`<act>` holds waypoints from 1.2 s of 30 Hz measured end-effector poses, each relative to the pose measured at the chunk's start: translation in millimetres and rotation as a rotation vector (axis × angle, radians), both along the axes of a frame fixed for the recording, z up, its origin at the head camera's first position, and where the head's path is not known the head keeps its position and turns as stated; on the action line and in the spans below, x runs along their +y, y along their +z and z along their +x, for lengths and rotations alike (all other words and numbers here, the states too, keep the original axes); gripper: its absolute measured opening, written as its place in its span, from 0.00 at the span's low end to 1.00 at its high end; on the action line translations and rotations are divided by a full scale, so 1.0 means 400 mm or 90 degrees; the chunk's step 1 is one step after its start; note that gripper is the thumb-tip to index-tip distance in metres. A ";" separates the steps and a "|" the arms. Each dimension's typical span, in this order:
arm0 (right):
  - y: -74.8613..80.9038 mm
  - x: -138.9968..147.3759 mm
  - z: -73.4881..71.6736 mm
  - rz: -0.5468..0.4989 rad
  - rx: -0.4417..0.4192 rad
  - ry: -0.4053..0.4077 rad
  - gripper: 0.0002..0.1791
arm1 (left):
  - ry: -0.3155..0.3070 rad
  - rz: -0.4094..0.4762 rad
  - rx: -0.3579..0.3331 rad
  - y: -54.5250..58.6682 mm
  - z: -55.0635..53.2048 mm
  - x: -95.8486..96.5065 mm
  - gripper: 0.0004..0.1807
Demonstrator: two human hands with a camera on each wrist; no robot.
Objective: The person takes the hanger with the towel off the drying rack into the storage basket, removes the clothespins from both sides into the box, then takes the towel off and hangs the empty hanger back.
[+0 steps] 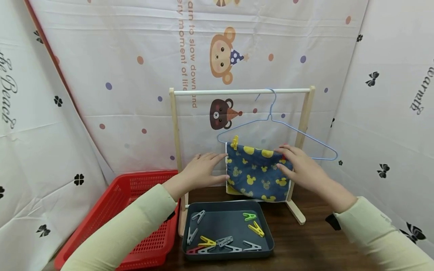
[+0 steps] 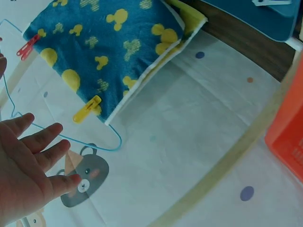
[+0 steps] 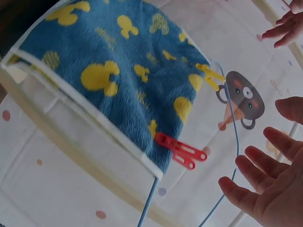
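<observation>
A blue towel (image 1: 255,175) with yellow mouse-head prints hangs folded over the bottom bar of a light-blue wire hanger (image 1: 306,134). A yellow clothespin (image 2: 87,109) clips its top edge near one corner, a red clothespin (image 3: 180,150) near the other. The left hand (image 1: 200,171) is beside the towel's left edge, fingers extended and holding nothing. At the towel's right side is the right hand (image 1: 301,165), its fingers spread; the head view shows it overlapping the red clothespin. Both wrist views show a gap between each hand and the cloth.
The hanger hooks on the white rod (image 1: 217,92) of a wooden-legged rack. In front, a dark tray (image 1: 227,222) holds several grey, yellow, green and red clothespins. A red plastic basket (image 1: 152,244) stands at the left, partly behind the left sleeve. Printed cloth (image 1: 135,30) lines the back and sides.
</observation>
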State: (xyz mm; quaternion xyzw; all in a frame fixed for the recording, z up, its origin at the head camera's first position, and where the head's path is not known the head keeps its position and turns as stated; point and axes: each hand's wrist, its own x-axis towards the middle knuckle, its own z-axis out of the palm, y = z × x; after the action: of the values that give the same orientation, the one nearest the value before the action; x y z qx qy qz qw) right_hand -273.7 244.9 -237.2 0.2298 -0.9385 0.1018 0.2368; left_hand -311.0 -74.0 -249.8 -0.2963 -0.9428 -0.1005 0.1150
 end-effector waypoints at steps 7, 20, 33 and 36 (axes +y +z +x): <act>0.020 0.026 -0.008 -0.052 0.086 -0.074 0.24 | -0.028 0.022 -0.016 0.023 -0.012 0.053 0.36; 0.031 0.105 -0.060 -0.088 0.129 -0.164 0.27 | -0.067 0.006 -0.043 0.062 -0.023 0.144 0.32; 0.009 0.150 -0.095 -0.106 0.101 -0.211 0.27 | -0.071 0.041 -0.034 0.068 -0.066 0.206 0.27; 0.002 0.154 -0.103 -0.125 0.124 -0.201 0.23 | -0.083 0.046 -0.031 0.067 -0.071 0.216 0.27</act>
State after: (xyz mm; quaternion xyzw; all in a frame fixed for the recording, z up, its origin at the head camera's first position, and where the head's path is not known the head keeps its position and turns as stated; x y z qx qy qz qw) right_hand -314.8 306.6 -236.5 0.0646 -0.9213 0.1315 0.3603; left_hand -339.4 12.5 -222.9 -0.3499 -0.9199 -0.1491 0.0958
